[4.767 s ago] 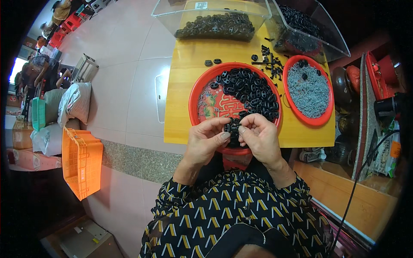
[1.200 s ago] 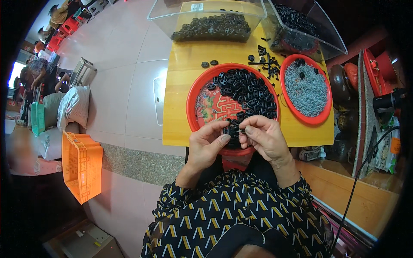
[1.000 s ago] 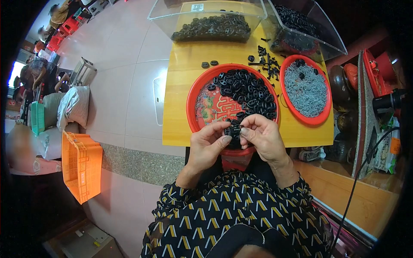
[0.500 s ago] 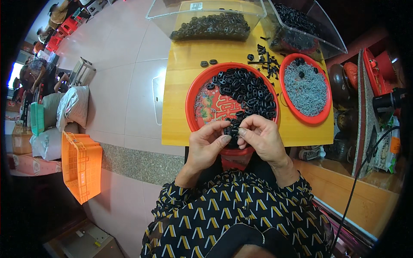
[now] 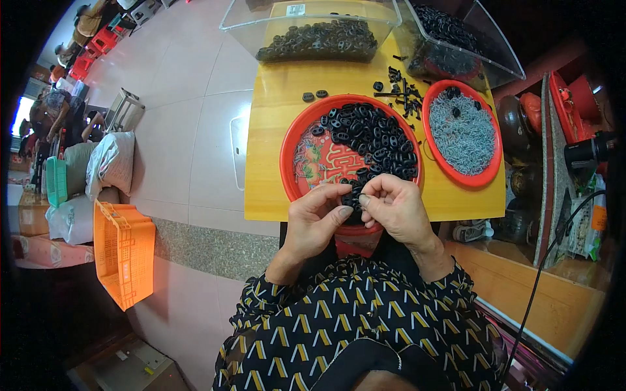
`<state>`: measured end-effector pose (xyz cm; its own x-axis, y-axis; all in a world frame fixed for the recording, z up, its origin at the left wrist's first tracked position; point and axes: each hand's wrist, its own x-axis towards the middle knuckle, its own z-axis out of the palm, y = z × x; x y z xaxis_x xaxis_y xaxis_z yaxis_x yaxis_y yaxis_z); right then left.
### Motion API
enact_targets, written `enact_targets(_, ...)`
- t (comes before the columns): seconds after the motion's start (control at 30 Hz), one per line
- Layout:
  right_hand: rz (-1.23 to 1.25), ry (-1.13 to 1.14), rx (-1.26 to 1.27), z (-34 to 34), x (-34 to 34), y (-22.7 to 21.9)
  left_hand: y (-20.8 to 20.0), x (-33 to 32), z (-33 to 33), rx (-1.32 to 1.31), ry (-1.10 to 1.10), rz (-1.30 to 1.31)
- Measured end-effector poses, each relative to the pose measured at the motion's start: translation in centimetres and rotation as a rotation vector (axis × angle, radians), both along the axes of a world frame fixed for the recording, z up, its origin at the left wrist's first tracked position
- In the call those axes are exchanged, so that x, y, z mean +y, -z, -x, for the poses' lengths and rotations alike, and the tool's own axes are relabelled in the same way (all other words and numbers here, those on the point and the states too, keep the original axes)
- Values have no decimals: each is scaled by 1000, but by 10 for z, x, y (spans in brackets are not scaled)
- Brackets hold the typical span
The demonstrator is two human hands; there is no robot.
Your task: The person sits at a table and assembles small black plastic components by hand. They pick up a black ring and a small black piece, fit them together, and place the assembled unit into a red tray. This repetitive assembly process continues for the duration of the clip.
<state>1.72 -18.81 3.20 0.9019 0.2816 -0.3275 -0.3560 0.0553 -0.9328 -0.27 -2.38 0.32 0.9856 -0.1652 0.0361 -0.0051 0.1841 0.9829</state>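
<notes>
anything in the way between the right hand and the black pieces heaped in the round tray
Nothing visible: the right hand is at the near side of the round red tray, with the heap of black pieces just beyond it. The left hand is off to its left, not between.

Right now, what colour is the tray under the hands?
The tray is mostly red, in the head view.

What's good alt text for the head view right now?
A person's left hand and right hand pinch close together over a round red tray of black two-holed pieces; anything between the fingertips is hard to make out. On the yellow table, a second red tray to the right holds silvery screw-like pieces; two clear bins stand beyond.
</notes>
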Motion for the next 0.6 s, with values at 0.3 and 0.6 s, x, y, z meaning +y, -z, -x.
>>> enact_targets(0.3, -21, -1, -4, 1, 4, 1, 5, 1, 1, -53, 30, -58)
enact_targets(0.6, -185, -57, 66, -3, 0, 6, 7, 3, 0, -98, 36, -74)
